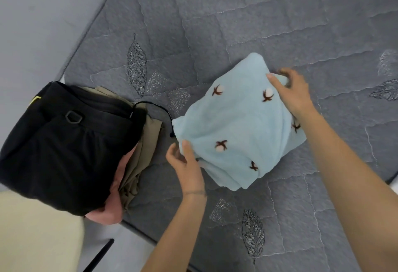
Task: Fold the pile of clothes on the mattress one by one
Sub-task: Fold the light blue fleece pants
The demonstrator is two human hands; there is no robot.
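A light blue fleecy garment (237, 120) with small brown-and-white cotton motifs lies folded into a thick bundle in the middle of the grey quilted mattress (226, 23). My left hand (185, 161) grips the bundle's near left corner, thumb on top and fingers underneath. My right hand (290, 92) grips its far right corner, fingers curled round the edge. To the left sits a stack of folded clothes: a black garment (64, 142) with a drawstring on top, a khaki one (142, 153) beneath it and a pink one (112, 202) at the bottom.
The mattress edge runs diagonally along the left, with a pale grey floor (32, 23) beyond it. A cream surface (32, 239) and a black rod (101, 254) lie at the lower left. Bare mattress with stitched leaf patterns stretches to the right and far side.
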